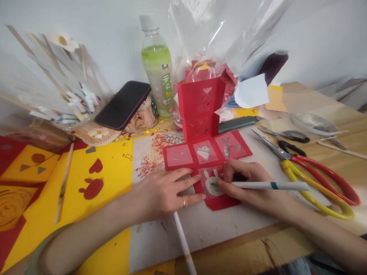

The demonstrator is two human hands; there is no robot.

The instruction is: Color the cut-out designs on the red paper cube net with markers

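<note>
My right hand (248, 177) grips a white felt-tip pen (289, 186) with a green band. Its green tip meets a pale rabbit-head shape (211, 181) in a window of the red paper piece (220, 204). Fingers spread, my left hand (169, 191) lies flat across the left side of that red paper, holding nothing. Other windows in the paper show a heart cutout (203, 152) and a small rabbit cutout (226, 148). A second white pen (183, 242) lies partly hidden beneath my left hand. The red paper rests on a grey-white board (155, 244).
Red-and-yellow scissors (321, 179) and black-handled scissors (292, 135) lie at right. Behind stand a red paper box (199, 103), a drink bottle (157, 72) and a propped phone (124, 105). Yellow paper (114, 156) at left carries red cutouts (93, 188).
</note>
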